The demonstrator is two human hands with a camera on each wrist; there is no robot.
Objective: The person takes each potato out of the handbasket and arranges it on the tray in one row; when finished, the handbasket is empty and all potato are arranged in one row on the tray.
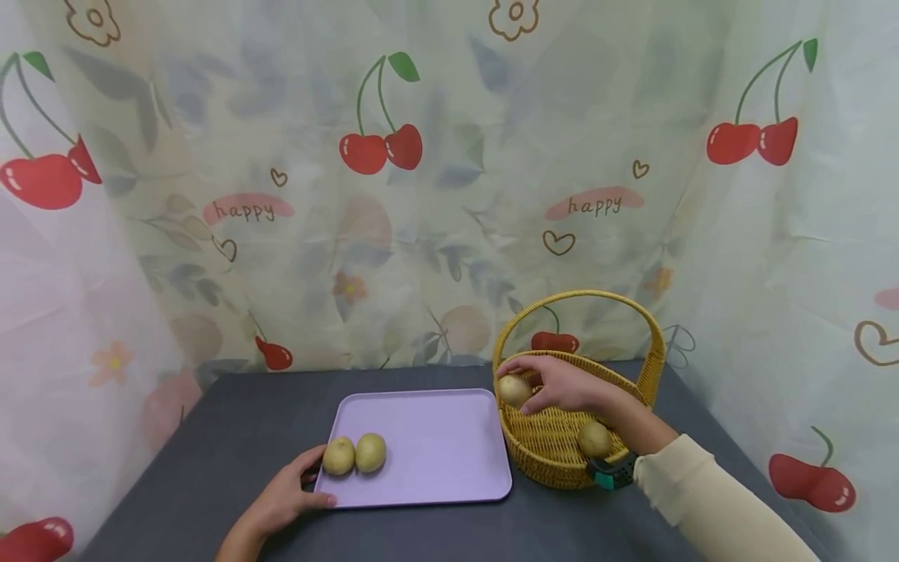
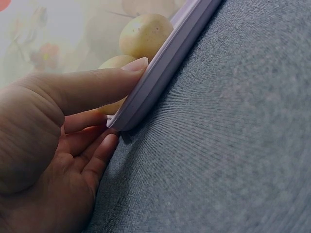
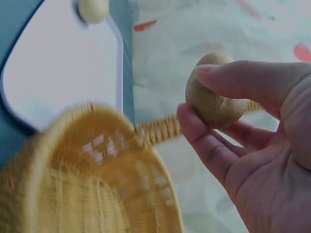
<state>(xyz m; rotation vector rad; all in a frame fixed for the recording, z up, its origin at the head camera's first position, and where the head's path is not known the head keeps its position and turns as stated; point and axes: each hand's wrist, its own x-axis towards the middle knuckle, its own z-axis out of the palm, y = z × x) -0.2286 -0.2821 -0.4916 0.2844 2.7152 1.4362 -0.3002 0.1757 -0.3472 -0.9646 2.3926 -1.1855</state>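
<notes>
R hand point(image 1: 558, 384) has a round, pale yellow-brown potato point(image 1: 515, 391) clamped btwn thumb & fingertips: thumb across one face, fingers round the other side, per R wrist view. In head view it shows in front of the L side of the golden woven basket w/ a tall arched handle point(image 1: 544, 474); exact height over the rim unclear. Another pale potato point(image 1: 595, 439) lies in the basket, R side, below the R wrist.

L hand point(image 1: 284, 492) grips the near L corner of a flat lilac rectangular tray point(image 1: 442, 449), thumb on the rim, fingers round the side & under. Two more potatoes on the tray, near L: the left one point(image 1: 339, 456) right by those fingers, the right one point(image 1: 371, 453) just beside it. Basket's just R of tray, both on a dark grey tabletop point(image 1: 260, 414).
</notes>
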